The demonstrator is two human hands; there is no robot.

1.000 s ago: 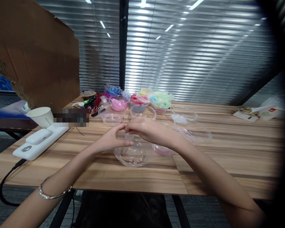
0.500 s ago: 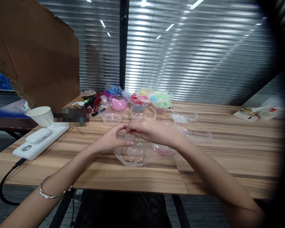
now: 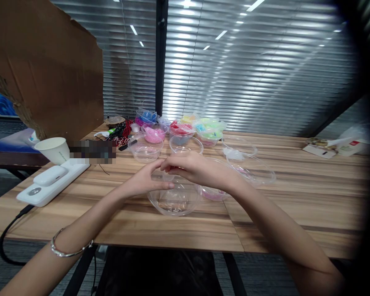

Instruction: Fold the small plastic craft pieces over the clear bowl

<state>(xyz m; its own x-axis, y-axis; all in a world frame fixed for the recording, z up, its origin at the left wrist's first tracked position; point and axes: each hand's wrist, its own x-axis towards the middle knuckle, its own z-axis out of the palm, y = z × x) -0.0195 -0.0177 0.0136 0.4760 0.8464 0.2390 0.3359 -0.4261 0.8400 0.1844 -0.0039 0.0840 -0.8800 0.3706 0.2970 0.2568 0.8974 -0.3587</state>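
Clear plastic, the bowl [image 3: 174,199] sits on the bench [image 3: 296,205] at 6 o'clock of the coloured tubs [image 3: 185,129], and above it something too small to identify is pinched between left hand [image 3: 142,181] and right hand [image 3: 193,169], best kept low over the bowl.

Far side of the wooden table [image 3: 296,205] we see a cluster of clear tubs w/ coloured contents: pink [image 3: 154,134], blue [image 3: 146,116], red [image 3: 180,129], green [image 3: 210,128]. Just beside them, two empty clear bowls [image 3: 144,150] & [image 3: 185,144], plus clear lids [image 3: 255,170] to the right. Left edge: white power strip [image 3: 51,183] w/ black cable [image 3: 9,234], a white case lying on it; paper cup [image 3: 53,150] just behind. Torn cardboard sheet [image 3: 46,70] stands upright at back left. Red & black cords [image 3: 121,130] near the tubs. Far right: packets & a plastic bag [image 3: 339,146]. Closed blinds [image 3: 259,70] behind it all.
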